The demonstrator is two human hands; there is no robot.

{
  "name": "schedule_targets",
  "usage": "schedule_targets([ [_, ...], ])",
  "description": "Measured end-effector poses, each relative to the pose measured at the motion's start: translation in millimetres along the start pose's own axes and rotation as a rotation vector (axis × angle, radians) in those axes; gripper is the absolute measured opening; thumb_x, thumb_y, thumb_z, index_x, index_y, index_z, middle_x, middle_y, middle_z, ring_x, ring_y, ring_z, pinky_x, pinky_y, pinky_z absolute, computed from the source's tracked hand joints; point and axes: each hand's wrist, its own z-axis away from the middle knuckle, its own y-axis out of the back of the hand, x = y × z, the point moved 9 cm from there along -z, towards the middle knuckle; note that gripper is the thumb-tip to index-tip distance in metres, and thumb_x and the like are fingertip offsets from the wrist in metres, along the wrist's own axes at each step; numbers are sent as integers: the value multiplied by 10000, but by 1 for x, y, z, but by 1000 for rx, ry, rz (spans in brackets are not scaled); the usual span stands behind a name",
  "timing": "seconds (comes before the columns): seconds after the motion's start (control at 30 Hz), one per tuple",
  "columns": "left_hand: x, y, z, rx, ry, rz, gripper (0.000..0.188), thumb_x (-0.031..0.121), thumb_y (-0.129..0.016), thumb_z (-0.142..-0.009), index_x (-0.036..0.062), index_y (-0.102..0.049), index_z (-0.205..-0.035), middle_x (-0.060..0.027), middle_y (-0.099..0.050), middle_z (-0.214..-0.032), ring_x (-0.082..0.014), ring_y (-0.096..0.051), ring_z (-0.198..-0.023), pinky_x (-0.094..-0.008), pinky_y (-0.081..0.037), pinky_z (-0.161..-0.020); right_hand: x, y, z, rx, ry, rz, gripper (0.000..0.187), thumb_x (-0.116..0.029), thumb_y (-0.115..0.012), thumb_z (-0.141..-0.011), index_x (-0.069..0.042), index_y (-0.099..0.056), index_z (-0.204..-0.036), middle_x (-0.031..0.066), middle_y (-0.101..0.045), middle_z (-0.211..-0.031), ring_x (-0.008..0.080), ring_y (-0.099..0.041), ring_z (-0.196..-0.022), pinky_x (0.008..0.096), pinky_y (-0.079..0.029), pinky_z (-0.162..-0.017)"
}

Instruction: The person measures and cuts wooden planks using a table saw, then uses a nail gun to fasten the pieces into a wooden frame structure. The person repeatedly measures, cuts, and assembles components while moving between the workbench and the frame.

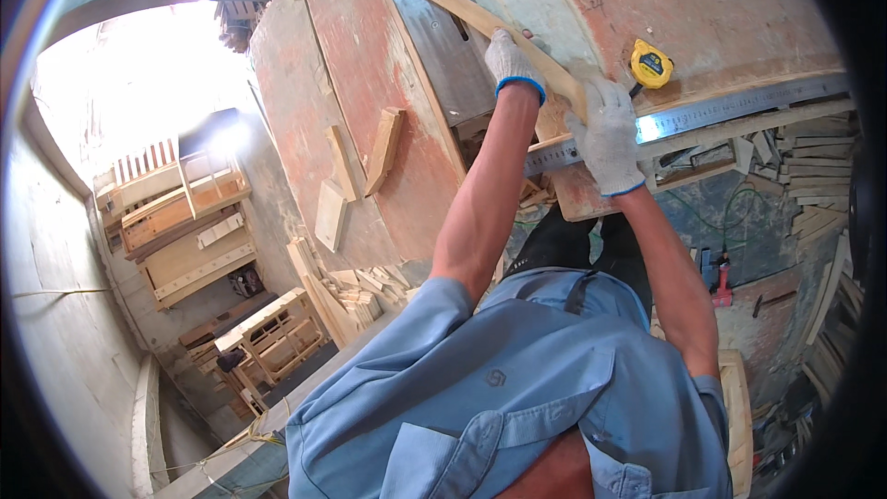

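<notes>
Left hand (516, 60): white glove, blue cuff, closed around a long wood strip (462, 9). Strip sits over the desk (356, 46), slanting from the upper left down to the right hand (608, 134). Right hand, same glove, is at the strip's near end, fingers together, palm down; can't tell whether it grips the strip or just presses. It also covers part of a steel ruler (739, 111) lying along the near edge, and a short board (579, 199) pokes out below it over that edge.

Yellow tape measure (651, 65) on the desk, just right of the right hand. Narrow black blade (448, 5) passes by the strip, above a grey metal plate (434, 46). Three loose wood pieces (383, 152) lie on the desk, left of the left forearm. Wood scraps (818, 171) stacked at far right; red power tool (722, 284) lower right, below desk level.
</notes>
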Motion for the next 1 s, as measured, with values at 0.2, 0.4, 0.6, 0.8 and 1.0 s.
schedule_targets([
  [0.2,6,-5,-10,-2,14,-140,303,337,-459,-1042,57,-539,-1126,-113,-636,-942,-270,-623,-784,-456,-524,-661,-1,-6,-5,-26,-84,-51,547,-169,-796,-788,28,-585,-1253,195,-582,-1290,399,-545,-1205,476,-461,-1029],
  [0.4,26,39,27,-274,101,-488,268,151,-556,-972,-3,-553,-1192,-131,-661,-949,-241,-680,-839,-410,-574,-762,3,-2,-4,1,-91,4,509,-239,-786,-808,18,-584,-1198,172,-596,-1209,375,-566,-1132,473,-472,-980],
  [0.6,179,107,25,62,-382,-1030,269,17,-549,-916,-38,-641,-1163,-117,-697,-855,-133,-640,-646,-291,-529,-565,0,-3,-6,-3,-90,56,540,-224,-795,-801,24,-566,-1222,182,-582,-1234,374,-560,-1158,470,-465,-1006],
  [0.8,281,51,-109,73,-818,-1872,490,174,-546,-893,180,-600,-1380,-244,-637,-1260,-409,-632,-1164,-473,-510,-989,-3,-8,-5,-40,-89,66,588,-216,-791,-816,30,-547,-1291,181,-578,-1301,371,-559,-1201,472,-472,-1026],
  [1.0,281,-47,-166,42,-827,-2102,588,160,-568,-894,307,-527,-1463,-196,-527,-1459,-403,-585,-1265,-482,-498,-1035,1,-7,-3,-49,-121,84,610,-230,-800,-807,14,-553,-1308,182,-580,-1312,373,-567,-1198,472,-491,-1001],
])
